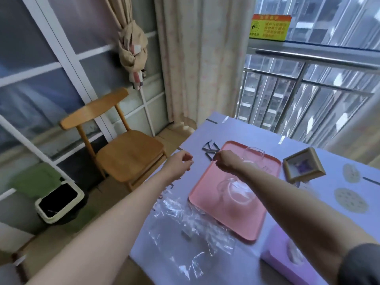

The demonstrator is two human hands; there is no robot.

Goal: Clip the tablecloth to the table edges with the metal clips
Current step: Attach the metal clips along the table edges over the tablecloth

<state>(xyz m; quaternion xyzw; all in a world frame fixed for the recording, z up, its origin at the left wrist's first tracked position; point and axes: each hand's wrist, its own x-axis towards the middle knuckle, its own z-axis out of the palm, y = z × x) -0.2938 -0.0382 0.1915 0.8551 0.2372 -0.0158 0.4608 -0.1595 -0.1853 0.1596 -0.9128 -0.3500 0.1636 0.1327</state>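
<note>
Lavender cloth [205, 132] covers the bench [144, 251], and its left edge runs from the near corner up to the far corner by the curtain [205, 58]. A small heap of grey metal clips [210, 149] lies on the cloth near that far left corner, just beside the corner of a pink tray [236, 227].

The right hand [226, 160] reaches across the tray with its fingers curled down at the heap. The blur hides whether they pinch a clip. The left hand [181, 161] hangs over the left edge, just beside the heap, with its fingers curled inward. I cannot tell if they hold anything.

A dark narrow strip [211, 120] lies across the far edge. On the tray stand a clear glass cup [255, 154] and a clear jug [232, 194], both under the right forearm. A crumpled plastic bag [185, 227] sprawls on the near part of the cloth, close to the left edge.

Beyond the tray a wooden frame [304, 165] sits tilted. A wooden chair [127, 153] stands just off the left edge, and bare floor lies between it and a bin [59, 202] by the window.
</note>
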